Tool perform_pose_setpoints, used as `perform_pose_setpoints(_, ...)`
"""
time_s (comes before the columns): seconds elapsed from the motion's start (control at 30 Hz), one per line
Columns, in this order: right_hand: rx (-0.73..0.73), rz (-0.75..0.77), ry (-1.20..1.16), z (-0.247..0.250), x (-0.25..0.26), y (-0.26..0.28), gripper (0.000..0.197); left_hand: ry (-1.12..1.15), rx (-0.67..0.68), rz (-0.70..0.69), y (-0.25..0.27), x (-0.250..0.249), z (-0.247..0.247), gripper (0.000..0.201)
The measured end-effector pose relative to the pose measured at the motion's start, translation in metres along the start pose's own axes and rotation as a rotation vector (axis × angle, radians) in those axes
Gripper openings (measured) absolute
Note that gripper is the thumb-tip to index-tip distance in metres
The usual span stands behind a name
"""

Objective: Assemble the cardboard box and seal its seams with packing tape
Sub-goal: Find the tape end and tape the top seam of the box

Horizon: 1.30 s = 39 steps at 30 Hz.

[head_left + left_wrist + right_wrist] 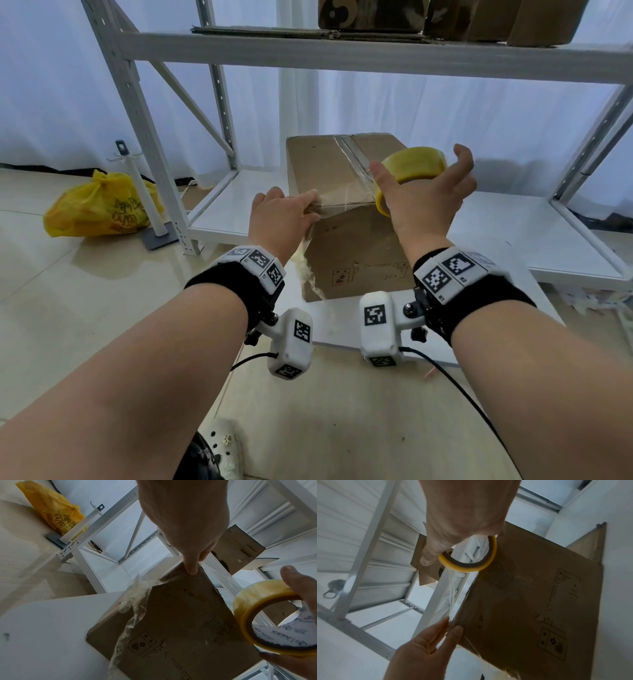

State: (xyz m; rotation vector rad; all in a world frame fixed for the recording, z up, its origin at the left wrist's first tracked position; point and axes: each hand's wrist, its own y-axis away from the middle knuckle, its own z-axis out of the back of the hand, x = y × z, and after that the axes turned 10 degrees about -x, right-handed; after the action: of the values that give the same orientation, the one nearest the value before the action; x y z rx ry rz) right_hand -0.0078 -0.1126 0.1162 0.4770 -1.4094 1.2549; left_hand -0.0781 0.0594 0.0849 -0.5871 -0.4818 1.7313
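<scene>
A brown cardboard box (342,246) stands closed on the low white shelf board (479,233), with clear tape running along its top seam. My right hand (424,192) grips a yellow roll of packing tape (414,161) just over the box's near right top edge. A clear strip runs from the roll leftwards along that near top edge. My left hand (308,207) pinches this strip against the edge near the box's left corner, thumb (192,570) on the front face. A crumpled length of tape (308,270) hangs down the front left corner. In the right wrist view the roll (471,568) sits beside the box (539,588).
A white metal rack upright (137,113) stands left of the box. Its upper shelf (376,54) carries flat cardboard and brown boxes (445,17). On the tiled floor at left lie a yellow plastic bag (99,209) and a white post on a grey base (147,195).
</scene>
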Motion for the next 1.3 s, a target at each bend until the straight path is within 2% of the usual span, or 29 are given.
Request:
perform_pose_setpoints(0.07, 0.059, -0.064, -0.018, 0.003, 0.003, -0.003, 0.114, -0.008, 0.002, -0.008, -0.001, -0.001, 0.001, 0.04)
perform_pose_setpoints(0.13, 0.12, -0.056, 0.03, 0.006, 0.007, -0.008, 0.112, -0.017, 0.006, -0.022, -0.001, -0.001, 0.001, 0.039)
perform_pose_setpoints(0.2, 0.14, 0.063, 0.107, 0.007, 0.009, -0.013, 0.106, -0.043, 0.009, -0.037, 0.0, 0.0, 0.003, 0.037)
perform_pose_setpoints(0.33, 0.148, 0.401, 0.198, 0.003, 0.019, -0.02, 0.097, -0.097, 0.03, -0.061, 0.003, 0.001, 0.005, 0.037)
perform_pose_setpoints(0.5, 0.158, 0.59, 0.457, 0.002, 0.008, -0.038, 0.096, -0.166, 0.03, -0.137, 0.005, 0.004, 0.002, 0.033)
perform_pose_setpoints(0.63, 0.175, 0.541, 0.495, 0.002, -0.012, -0.04, 0.11, -0.199, 0.039, -0.159, 0.004, 0.003, -0.002, 0.036)
perform_pose_setpoints(0.77, 0.169, 0.297, 0.375, 0.001, -0.025, -0.038, 0.131, -0.206, 0.026, -0.166, 0.005, -0.001, -0.002, 0.04)
perform_pose_setpoints(0.87, 0.208, 0.226, 0.344, -0.001, -0.04, -0.033, 0.137, -0.19, 0.021, -0.194, 0.003, -0.002, -0.001, 0.04)
perform_pose_setpoints(1.03, 0.204, 0.238, 0.357, -0.004, -0.044, -0.036, 0.133, -0.006, 0.056, -0.156, -0.005, -0.006, -0.001, 0.038)
perform_pose_setpoints(1.17, 0.192, 0.317, 0.351, -0.002, -0.039, -0.037, 0.131, -0.131, 0.033, -0.277, -0.005, -0.008, -0.002, 0.043)
perform_pose_setpoints(1.3, 0.192, 0.434, 0.364, -0.005, -0.028, -0.043, 0.123, -0.104, 0.035, -0.2, -0.004, -0.012, -0.004, 0.045)
